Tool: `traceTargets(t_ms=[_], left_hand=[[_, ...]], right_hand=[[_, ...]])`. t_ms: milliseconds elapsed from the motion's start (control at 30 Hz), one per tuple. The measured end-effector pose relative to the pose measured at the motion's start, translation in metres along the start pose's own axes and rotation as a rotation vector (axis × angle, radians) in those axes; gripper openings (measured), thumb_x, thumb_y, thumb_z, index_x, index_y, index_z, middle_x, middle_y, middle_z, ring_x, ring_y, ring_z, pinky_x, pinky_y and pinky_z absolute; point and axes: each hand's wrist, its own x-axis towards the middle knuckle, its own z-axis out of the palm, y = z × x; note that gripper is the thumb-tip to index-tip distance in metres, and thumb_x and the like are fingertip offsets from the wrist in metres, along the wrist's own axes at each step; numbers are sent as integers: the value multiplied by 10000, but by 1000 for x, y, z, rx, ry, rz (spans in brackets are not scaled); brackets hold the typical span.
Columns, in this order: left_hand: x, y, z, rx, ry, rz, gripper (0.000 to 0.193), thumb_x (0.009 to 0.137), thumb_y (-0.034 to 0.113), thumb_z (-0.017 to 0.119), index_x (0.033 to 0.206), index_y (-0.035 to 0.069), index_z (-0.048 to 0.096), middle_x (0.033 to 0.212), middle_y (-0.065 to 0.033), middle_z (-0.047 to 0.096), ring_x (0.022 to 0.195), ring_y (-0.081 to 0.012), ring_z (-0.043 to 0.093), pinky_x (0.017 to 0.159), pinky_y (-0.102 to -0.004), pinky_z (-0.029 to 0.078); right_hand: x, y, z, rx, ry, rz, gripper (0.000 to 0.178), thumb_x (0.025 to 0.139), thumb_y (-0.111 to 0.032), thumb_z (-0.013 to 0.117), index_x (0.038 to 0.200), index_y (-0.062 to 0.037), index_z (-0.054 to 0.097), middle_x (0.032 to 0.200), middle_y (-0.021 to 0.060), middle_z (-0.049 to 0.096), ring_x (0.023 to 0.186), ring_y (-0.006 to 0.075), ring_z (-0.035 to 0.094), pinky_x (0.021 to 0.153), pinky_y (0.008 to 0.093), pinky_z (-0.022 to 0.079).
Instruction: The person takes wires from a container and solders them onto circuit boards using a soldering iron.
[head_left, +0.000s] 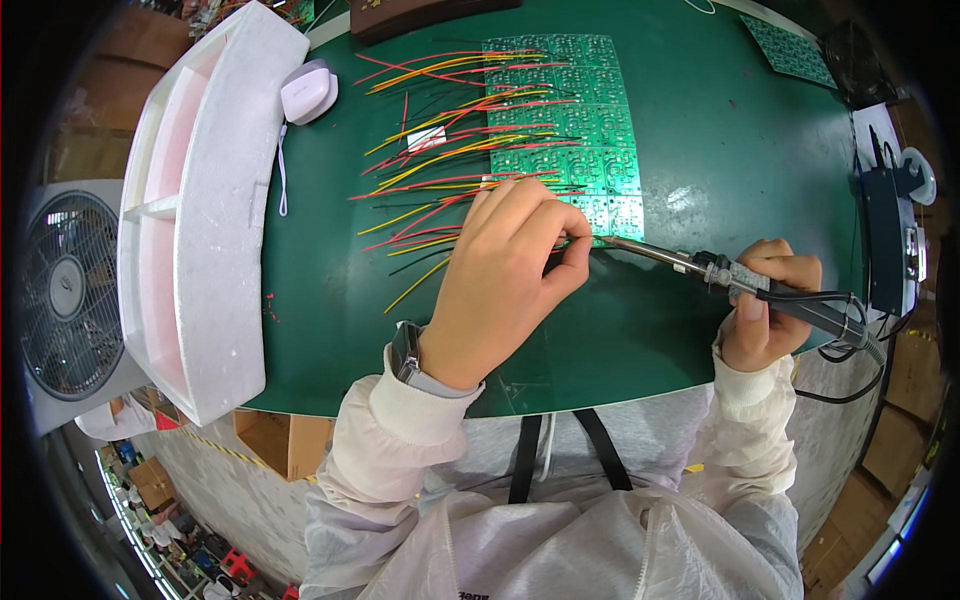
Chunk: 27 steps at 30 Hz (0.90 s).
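Left hand [505, 275] pinches a wire at the circuit boards [570, 120]; right hand [765, 305] grips the soldering iron [720, 272].

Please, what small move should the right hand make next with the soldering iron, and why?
Probably ease the soldering iron tip slightly left onto the joint. The right hand holds it with the tip just at the near edge of the green circuit board panel, where the left hand pinches a wire end.

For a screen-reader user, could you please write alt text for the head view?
A right hand holds a soldering iron to a green circuit board panel while the left hand pinches at its tip. Red, yellow and black wires fan left over a green table.
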Motion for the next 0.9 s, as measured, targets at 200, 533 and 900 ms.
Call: traceTargets(t_ms=[200, 533, 900], left_hand=[[0, 0, 1, 25, 3, -3, 175, 573, -50, 610, 688, 42, 516, 660, -36, 455, 608, -167, 454, 537, -265, 377], [-2, 0, 2, 15, 15, 9, 181, 569, -64, 611, 688, 37, 520, 655, -35, 455, 594, -156, 453, 506, -250, 385], [-1, -2, 2, 26, 28, 33, 185, 562, -64, 611, 688, 38, 519, 653, -38, 454, 598, -171, 455, 516, -260, 382]], right_hand=[[-2, -2, 1, 13, 14, 12, 215, 724, -102, 546, 838, 40, 431, 681, 92, 471, 558, 122, 418, 519, 230, 345], [-5, -2, 1, -14, 37, 46, 190, 731, -101, 540, 819, 32, 436, 688, 88, 473, 576, 127, 425, 536, 233, 352], [-3, -6, 4, 35, 71, 72, 222, 746, -136, 567, 815, 31, 439, 644, 75, 467, 490, 96, 432, 471, 201, 356]])
